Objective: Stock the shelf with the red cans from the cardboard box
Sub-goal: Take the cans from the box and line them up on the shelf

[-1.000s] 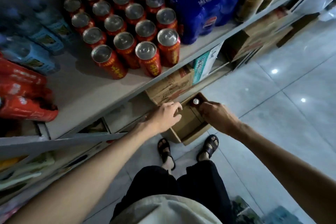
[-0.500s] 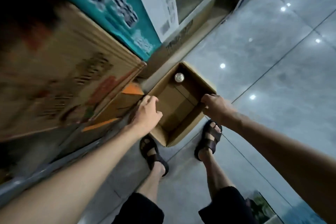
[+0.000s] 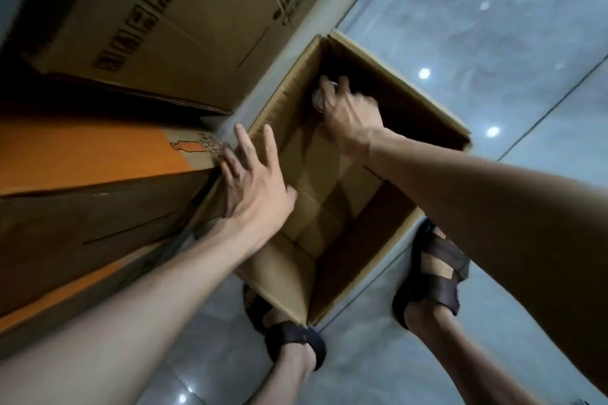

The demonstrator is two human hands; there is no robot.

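Now, head view: compared with half a second ago, the right hand [image 3: 348,115] no longer rests on the rim of the cardboard box [image 3: 283,276]; it is down inside the box at the far corner. Its fingers curl over the top of the can [image 3: 317,99], which stands beneath the fingertips against the far wall. Only a blurred silvery top of the can shows. The left hand [image 3: 256,187] has opened from its earlier hold on the left rim. Its fingers are now straight and spread above that rim, and whether they touch cannot be told.

Edges: the left box wall runs under the left palm. An orange carton [image 3: 82,154] lies just beyond the left fingertips, touching or nearly touching that wall. Between the two hands the box floor is bare cardboard. Beyond the right hand, past the far wall, lies tiled floor [image 3: 493,26].
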